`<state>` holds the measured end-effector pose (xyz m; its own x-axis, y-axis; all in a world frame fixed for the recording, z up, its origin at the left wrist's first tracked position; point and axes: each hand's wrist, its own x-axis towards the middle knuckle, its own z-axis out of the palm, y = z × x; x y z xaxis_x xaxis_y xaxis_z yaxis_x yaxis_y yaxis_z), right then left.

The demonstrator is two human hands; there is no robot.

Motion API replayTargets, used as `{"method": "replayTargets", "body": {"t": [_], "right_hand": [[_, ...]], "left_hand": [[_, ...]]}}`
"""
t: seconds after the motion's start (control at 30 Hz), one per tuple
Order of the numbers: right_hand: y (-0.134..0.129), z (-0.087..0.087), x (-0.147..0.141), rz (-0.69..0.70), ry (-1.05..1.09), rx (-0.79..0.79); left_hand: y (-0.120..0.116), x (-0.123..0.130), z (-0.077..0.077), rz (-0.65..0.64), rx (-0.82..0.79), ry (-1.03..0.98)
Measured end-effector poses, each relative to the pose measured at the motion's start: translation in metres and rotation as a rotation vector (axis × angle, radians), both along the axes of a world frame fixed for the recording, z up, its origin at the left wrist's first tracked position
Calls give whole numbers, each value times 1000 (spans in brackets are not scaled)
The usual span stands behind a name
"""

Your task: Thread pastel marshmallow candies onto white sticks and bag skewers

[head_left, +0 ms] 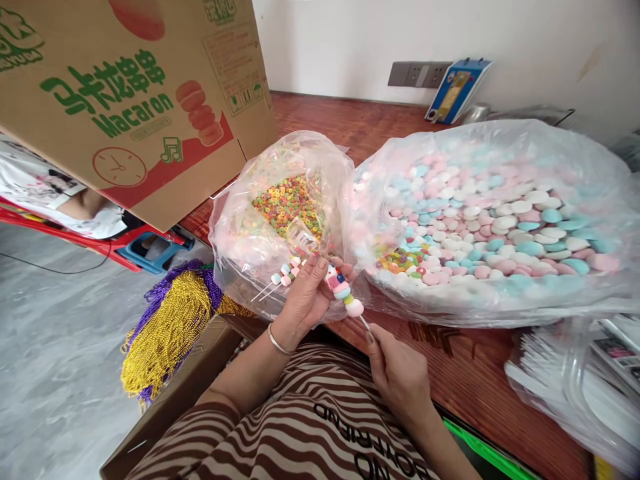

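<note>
My left hand (313,293), with a bracelet at the wrist, is closed around the upper part of a candy skewer (342,288). Pink, blue, yellow-green and white pieces are threaded on it. My right hand (397,363) pinches the bare white stick below the bottom round piece. Behind my left hand, a clear bag (235,220) holds small coloured rings (290,200). Two more skewers (285,273) with pastel pieces lie at that bag's near edge. On the right, a large clear bag (500,300) holds pink, white and blue candies (530,227), with some coloured rings at its left end.
A big cardboard box (200,173) stands at the left. Gold and purple bead strands (170,327) hang beside an open carton (180,373). White sticks in a bag (555,373) lie at the right. A blue box (457,90) leans by wall sockets. A person's arm (83,203) shows far left.
</note>
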<state>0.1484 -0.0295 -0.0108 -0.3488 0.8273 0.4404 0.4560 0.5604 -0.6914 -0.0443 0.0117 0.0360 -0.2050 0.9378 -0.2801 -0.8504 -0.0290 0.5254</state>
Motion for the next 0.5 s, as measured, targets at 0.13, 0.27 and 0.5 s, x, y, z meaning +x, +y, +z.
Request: {"method": "replayTargets", "body": {"t": [0.13, 0.27, 0.5], "right_hand": [[-7, 1, -2, 272, 519, -897], [-11, 3, -11, 388, 857, -1268], [4, -12, -14, -81, 188, -163]], "left_hand": [[1, 3, 0, -56, -35, -40], [1, 13, 0, -132, -34, -76], [-4, 31, -8, -138, -61, 86]]}}
